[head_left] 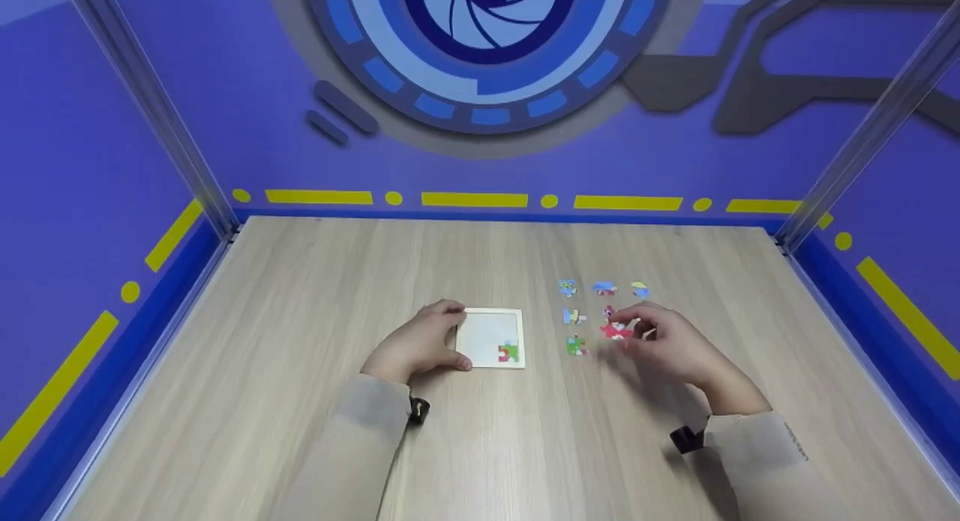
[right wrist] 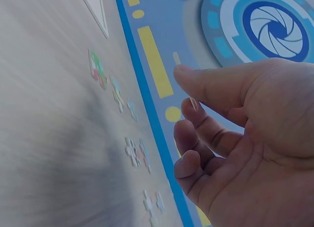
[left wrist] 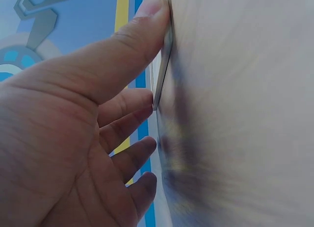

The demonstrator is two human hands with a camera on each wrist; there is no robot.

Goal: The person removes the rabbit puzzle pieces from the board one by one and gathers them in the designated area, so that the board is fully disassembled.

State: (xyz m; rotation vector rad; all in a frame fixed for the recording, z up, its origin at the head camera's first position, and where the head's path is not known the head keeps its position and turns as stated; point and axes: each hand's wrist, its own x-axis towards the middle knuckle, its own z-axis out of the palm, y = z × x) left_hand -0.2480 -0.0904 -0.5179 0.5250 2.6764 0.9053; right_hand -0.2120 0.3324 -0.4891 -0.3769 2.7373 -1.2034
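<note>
A square white puzzle tray (head_left: 487, 312) lies on the table, with one green and red jigsaw piece (head_left: 508, 351) in its lower right corner. My left hand (head_left: 425, 342) holds the tray by its left side, thumb at the near corner and fingers at the far one. In the left wrist view the thumb (left wrist: 132, 40) lies along the tray's thin edge (left wrist: 164, 65). Above the table, to the right of the tray, my right hand (head_left: 671, 343) pinches a red jigsaw piece (head_left: 615, 331) between thumb and forefinger. The right wrist view shows this piece only edge-on (right wrist: 194, 104).
Several loose jigsaw pieces lie spread out right of the tray, among them a green one (head_left: 576, 346), a blue and yellow one (head_left: 574, 316) and a blue and red one (head_left: 604, 288). Blue panels (head_left: 480, 172) with metal posts enclose the wooden table (head_left: 315, 296).
</note>
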